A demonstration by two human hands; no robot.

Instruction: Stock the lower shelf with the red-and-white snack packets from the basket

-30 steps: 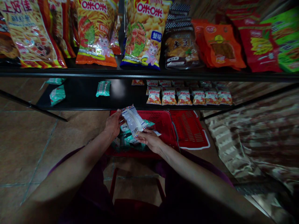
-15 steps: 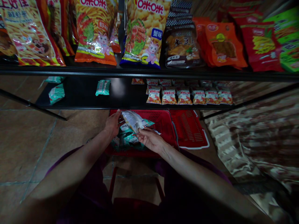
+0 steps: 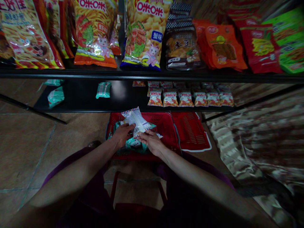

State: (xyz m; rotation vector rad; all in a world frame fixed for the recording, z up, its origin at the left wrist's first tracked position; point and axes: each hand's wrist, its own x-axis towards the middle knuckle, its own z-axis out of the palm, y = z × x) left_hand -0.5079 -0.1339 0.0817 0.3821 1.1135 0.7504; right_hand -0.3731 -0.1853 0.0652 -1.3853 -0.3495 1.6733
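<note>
Over the red basket (image 3: 166, 126), a small white snack bag (image 3: 137, 120) is held back side up, its striped top edge pointing away from me. My left hand (image 3: 122, 134) grips its left side, thumb on top. At the bag's lower right corner, the fingers of my right hand (image 3: 152, 142) are closed on it. Beneath both hands, several teal snack packets (image 3: 134, 142) lie in the basket, partly covered by the bag and my fingers.
On the low black shelf (image 3: 123, 106) stand rows of small white-and-orange snack bags (image 3: 155, 97) and a few teal packets (image 3: 103, 90). Larger snack bags (image 3: 144, 34) line the upper shelf. A second red basket (image 3: 190, 131) sits at the right, near crumpled striped fabric (image 3: 242, 152).
The white bag has turned more upright, its striped end now toward the shelf. My left hand has moved right and nearer me, from the basket's far left edge onto the bag.
</note>
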